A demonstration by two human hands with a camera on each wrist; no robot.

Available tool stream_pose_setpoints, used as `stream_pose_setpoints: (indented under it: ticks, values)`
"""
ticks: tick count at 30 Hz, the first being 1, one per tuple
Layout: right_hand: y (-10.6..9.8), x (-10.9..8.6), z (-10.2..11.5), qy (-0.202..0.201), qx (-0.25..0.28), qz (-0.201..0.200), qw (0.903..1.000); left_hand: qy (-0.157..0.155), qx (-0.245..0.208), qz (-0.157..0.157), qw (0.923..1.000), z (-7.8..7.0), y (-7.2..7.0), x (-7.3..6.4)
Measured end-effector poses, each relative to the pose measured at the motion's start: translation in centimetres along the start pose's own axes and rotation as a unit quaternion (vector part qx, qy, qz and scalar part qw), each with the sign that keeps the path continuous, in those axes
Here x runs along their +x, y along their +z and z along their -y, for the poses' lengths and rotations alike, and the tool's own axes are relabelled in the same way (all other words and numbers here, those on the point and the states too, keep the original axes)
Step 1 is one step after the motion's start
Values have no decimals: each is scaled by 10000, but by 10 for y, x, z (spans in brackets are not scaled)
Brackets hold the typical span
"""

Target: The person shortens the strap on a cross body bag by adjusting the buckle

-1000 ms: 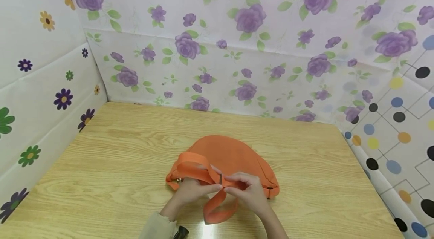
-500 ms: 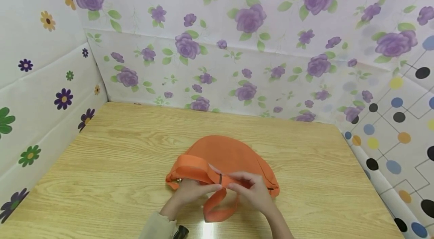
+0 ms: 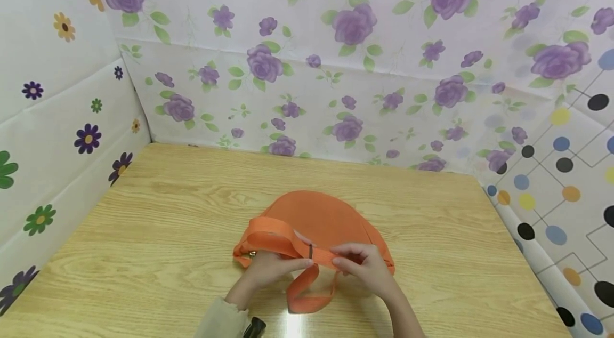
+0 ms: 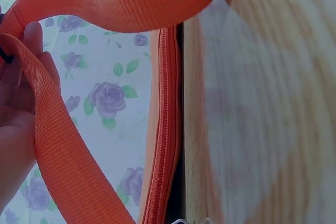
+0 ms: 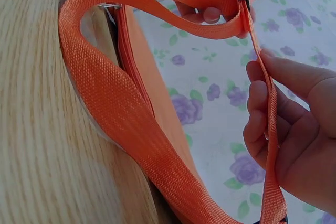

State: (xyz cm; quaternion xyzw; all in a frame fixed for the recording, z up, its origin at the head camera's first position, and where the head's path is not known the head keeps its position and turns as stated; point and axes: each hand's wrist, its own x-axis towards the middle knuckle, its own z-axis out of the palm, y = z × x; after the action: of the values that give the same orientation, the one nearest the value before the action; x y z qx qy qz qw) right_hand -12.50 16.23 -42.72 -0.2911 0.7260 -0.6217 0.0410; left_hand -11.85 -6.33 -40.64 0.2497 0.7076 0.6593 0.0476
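Observation:
An orange waist bag (image 3: 318, 215) with a curved top lies on the table, its zipper (image 4: 164, 124) visible in the left wrist view. Its orange webbing strap (image 3: 273, 228) loops up in front of it, and another loop hangs toward the near edge. At a dark strap slider (image 3: 310, 251), my left hand (image 3: 268, 271) pinches the strap between thumb and fingers. Just right of the slider, my right hand (image 3: 371, 270) pinches the strap between thumb and index finger. In the right wrist view, the right hand (image 5: 304, 129) has its other fingers curled beside the webbing.
Under the bag is a wood-grain table (image 3: 168, 231). Flower-printed sheets (image 3: 307, 61) rise behind and at left, and a dotted sheet (image 3: 551, 210) stands at right. A black object (image 3: 255, 327) sits by the left sleeve (image 3: 223, 319).
My right hand has slid right along the strap, away from the slider, baring a flat stretch of webbing between the hands. The left hand keeps its place at the slider.

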Motion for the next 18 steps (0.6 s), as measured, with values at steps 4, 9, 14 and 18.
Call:
stream_pose_setpoints:
  ticks: [4, 9, 14, 18]
  values:
    - [3, 2, 15, -137, -107, -50, 9998, -88, 108, -2, 9999, 0, 0, 0]
    - [6, 3, 21, -218, -143, -115, 9996, -149, 127, 26, 9998, 0, 0, 1]
    - [8, 4, 22, -138, -77, -184, 9997, -225, 24, 10, 9997, 0, -1, 0]
    - [10, 4, 22, 34, -115, -306, 9995, -88, -107, 30, 9999, 1, -1, 0]
